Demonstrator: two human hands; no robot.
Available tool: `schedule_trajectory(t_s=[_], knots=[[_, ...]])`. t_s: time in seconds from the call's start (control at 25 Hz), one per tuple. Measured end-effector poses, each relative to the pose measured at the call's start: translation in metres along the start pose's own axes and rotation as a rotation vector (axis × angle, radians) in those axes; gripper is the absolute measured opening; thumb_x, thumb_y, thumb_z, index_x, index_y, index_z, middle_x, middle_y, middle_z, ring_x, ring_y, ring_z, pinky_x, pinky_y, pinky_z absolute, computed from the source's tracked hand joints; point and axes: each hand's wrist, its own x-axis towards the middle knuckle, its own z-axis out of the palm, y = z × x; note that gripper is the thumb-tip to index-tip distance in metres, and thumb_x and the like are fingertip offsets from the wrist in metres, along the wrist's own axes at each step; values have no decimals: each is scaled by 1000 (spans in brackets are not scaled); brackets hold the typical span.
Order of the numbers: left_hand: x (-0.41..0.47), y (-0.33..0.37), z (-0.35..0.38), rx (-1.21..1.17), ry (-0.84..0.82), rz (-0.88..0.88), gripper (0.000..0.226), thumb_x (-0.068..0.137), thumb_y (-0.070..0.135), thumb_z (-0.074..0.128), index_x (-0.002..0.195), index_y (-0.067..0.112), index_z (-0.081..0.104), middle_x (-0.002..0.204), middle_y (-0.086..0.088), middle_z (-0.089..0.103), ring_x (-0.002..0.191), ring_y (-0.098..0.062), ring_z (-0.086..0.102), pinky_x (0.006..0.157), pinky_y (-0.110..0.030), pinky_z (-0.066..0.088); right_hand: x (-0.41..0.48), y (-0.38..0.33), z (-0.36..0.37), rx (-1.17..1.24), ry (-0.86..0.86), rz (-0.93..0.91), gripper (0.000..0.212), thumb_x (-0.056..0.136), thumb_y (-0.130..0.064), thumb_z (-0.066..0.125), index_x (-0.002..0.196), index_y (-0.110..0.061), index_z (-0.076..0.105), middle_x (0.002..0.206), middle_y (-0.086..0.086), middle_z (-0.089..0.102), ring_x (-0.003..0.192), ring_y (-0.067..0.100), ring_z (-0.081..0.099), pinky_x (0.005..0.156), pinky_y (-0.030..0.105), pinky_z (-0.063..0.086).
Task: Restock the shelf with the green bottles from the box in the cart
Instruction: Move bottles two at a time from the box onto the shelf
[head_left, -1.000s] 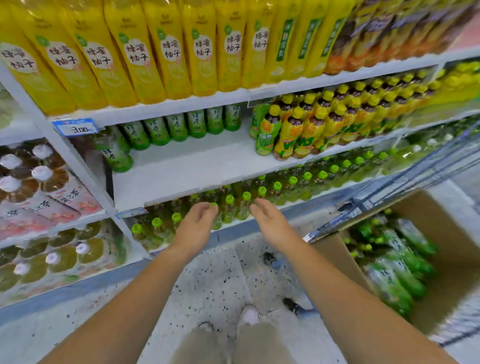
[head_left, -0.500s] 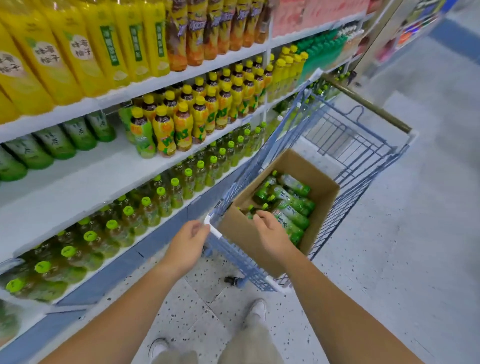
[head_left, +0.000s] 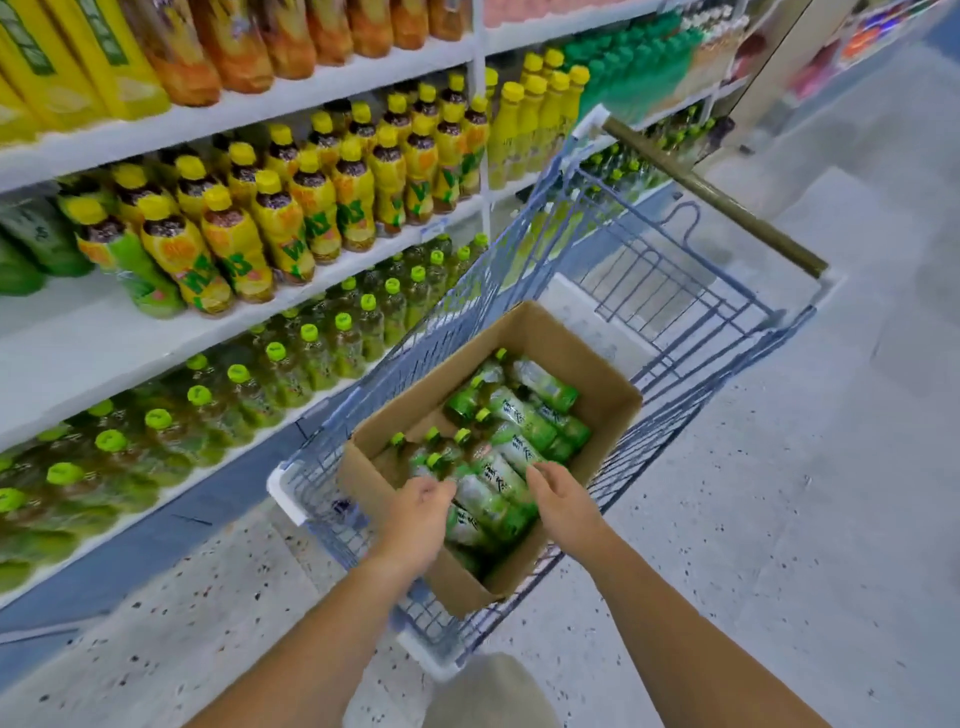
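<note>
We had both hands down in the box (head_left: 597, 364), which sat at the near end of the cart (head_left: 691, 312), tight against its near wire wall so the load was within easy reach from where we stood. The bottles (head_left: 511, 415) lay on their sides in the box, heaped across one another with caps mostly toward the shelf side, a few nearer the left wall standing cap-up. Our left hand (head_left: 415, 512) hung over the box's near left corner, fingers curled down over a bottle top; we could not tell whether it had closed on anything. Our right hand (head_left: 563, 504) was spread fairly wide, fingers arched just above the labels of the nearest bottles, apparently about to settle on one, holding nothing that we could see. The shelf (head_left: 88, 338) ran along the cart's left side, with a bare stretch at its left end beside the yellow-capped bottles (head_left: 234, 244); we judged that gap to be where the load belonged. None had left the box in this reach.
</note>
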Motion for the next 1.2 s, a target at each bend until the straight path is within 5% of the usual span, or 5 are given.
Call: schedule_trajectory(t_s=[0.48,0.68,0.8,1.04,1.2], knots=[[129,-34,103,34,81,-342,29,98,35,52,116,18,38,84,9,42,67,-9,42,68,-34,39,177,42,-38,-498,-233,-21,62,102,-54,38,147,-12,39,90,-4,60,80,12,57,72,33,41],[164,-58,121,164,136,-361,45,92,32,60,125,7,41,98,-2,55,83,-21,58,64,-30,42,232,75,-29,-631,-328,121,74,98,-54,46,150,-4,31,127,16,59,108,28,59,86,36,45],[187,-64,128,181,189,-398,62,91,35,63,135,0,36,118,-15,61,88,-28,61,65,-28,40,251,81,-19,-631,-352,213,69,97,-49,52,139,5,40,105,14,63,92,24,62,74,35,45],[212,-57,133,218,271,-459,78,89,53,65,127,-4,29,76,-6,61,52,-15,55,35,-19,32,269,92,3,-447,-309,335,79,92,-48,61,147,3,35,144,18,49,128,34,51,105,44,42],[215,-55,142,449,255,-446,80,91,47,66,144,4,24,120,-19,60,92,-30,64,58,-30,38,274,96,6,-529,-266,284,88,85,-53,70,145,3,39,145,18,50,125,33,53,90,36,44]])
